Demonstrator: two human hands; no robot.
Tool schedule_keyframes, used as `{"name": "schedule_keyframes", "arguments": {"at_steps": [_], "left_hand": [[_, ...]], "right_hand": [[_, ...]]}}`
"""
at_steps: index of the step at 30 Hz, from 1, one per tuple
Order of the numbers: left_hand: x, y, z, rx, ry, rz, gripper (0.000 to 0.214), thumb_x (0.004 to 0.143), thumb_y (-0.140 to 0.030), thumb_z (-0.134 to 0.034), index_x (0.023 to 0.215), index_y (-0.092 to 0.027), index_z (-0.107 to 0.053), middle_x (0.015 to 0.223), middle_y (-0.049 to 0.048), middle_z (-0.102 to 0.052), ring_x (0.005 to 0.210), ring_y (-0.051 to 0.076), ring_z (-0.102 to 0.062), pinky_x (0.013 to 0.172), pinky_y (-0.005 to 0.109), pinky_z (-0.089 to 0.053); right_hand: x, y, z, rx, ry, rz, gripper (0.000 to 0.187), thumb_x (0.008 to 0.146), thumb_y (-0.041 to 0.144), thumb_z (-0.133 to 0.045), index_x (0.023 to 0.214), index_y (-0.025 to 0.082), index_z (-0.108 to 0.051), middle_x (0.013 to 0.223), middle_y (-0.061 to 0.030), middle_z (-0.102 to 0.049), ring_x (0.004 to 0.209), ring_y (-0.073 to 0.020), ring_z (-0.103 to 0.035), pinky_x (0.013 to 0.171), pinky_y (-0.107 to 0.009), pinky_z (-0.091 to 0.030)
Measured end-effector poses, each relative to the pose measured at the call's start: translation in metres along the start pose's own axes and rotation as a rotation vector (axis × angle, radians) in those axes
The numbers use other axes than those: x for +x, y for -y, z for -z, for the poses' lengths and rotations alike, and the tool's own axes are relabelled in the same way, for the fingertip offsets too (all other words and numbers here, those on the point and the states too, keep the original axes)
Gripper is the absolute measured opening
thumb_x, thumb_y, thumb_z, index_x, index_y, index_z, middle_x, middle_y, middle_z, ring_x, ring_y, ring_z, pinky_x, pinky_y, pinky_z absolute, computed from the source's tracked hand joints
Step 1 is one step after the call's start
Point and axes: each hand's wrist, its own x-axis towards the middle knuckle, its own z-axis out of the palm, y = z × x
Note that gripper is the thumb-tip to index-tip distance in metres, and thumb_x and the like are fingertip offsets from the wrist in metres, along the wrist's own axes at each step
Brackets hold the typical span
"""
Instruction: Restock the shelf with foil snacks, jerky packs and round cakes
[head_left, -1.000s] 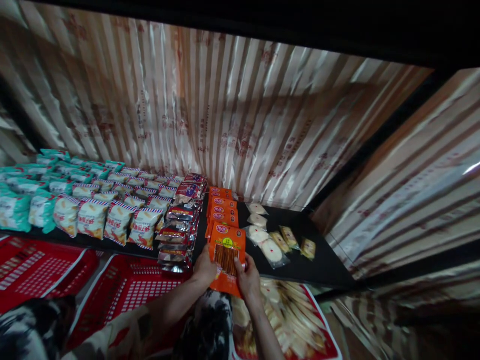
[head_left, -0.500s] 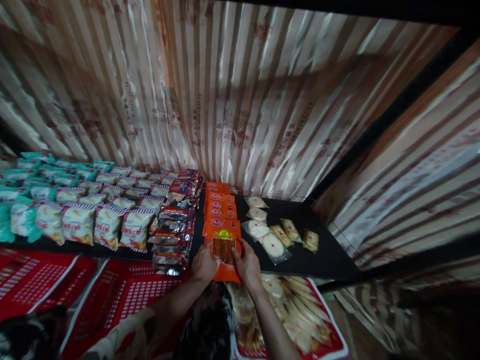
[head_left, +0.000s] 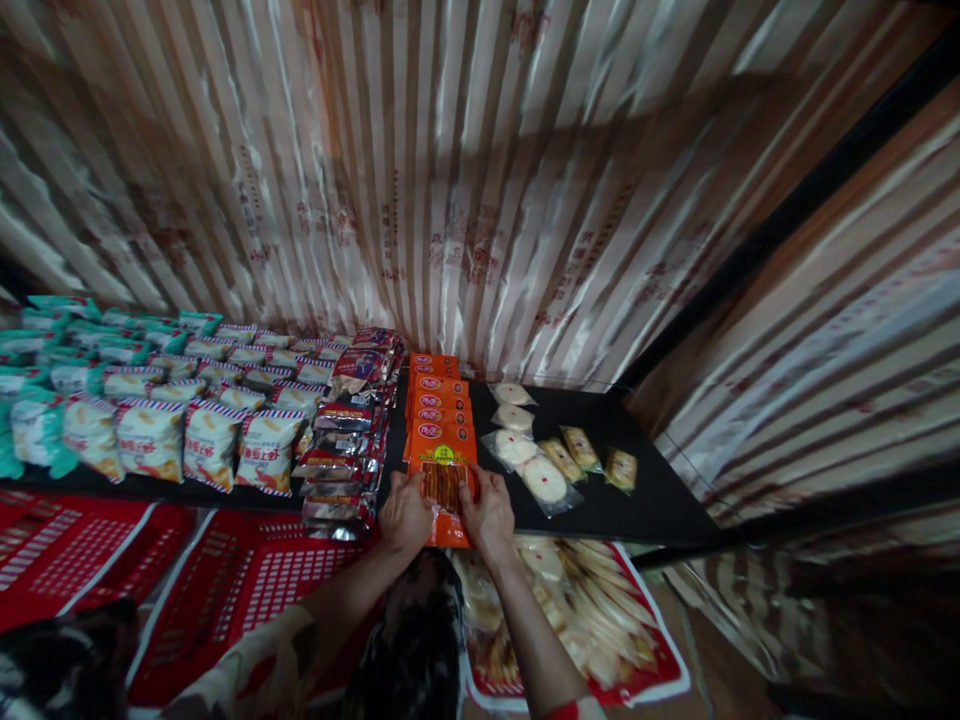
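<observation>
Both my hands hold one orange snack packet at the front edge of a black shelf. My left hand grips its left side and my right hand grips its right side, fingers closed on it. The packet lies at the front of a row of like orange packets that runs back to the wall. Left of it is a row of dark red and silver packets. To the right lie clear packs of round white cakes and three small yellow packs.
White, red and blue striped bags and teal bags fill the shelf's left part. Red plastic baskets stand below; one at the right holds pale snack packs. Striped plastic sheeting hangs behind and to the right.
My hands moved the orange packet forward and down onto the front of the orange row. The view shifted slightly, and the shelf now sits higher in frame.
</observation>
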Motion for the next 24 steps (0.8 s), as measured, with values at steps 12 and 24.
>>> {"name": "schedule_keyframes", "arguments": {"at_steps": [12,24], "left_hand": [[0.003,0.003,0.0,-0.014,-0.024,-0.008,0.043,0.083,-0.014,-0.046,0.124,-0.021,-0.051,0.112,0.0077,-0.05,0.09,0.016,-0.06,0.078,0.025,-0.047],[-0.104,-0.023,0.061,-0.797,0.438,-0.474,0.031,0.087,-0.026,-0.04,0.104,-0.022,-0.066,0.097,0.0016,-0.064,0.093,0.014,-0.06,0.079,0.021,-0.048]], "right_hand": [[0.002,-0.006,-0.007,0.026,-0.034,0.004,0.044,0.083,0.039,-0.04,0.113,0.014,-0.06,0.103,-0.0113,-0.056,0.098,-0.023,-0.052,0.087,-0.033,-0.043],[0.007,-0.006,-0.007,-0.003,0.002,-0.078,0.05,0.081,0.052,-0.039,0.113,0.019,-0.059,0.109,-0.0103,-0.055,0.101,-0.0249,-0.051,0.082,-0.035,-0.043]]}}
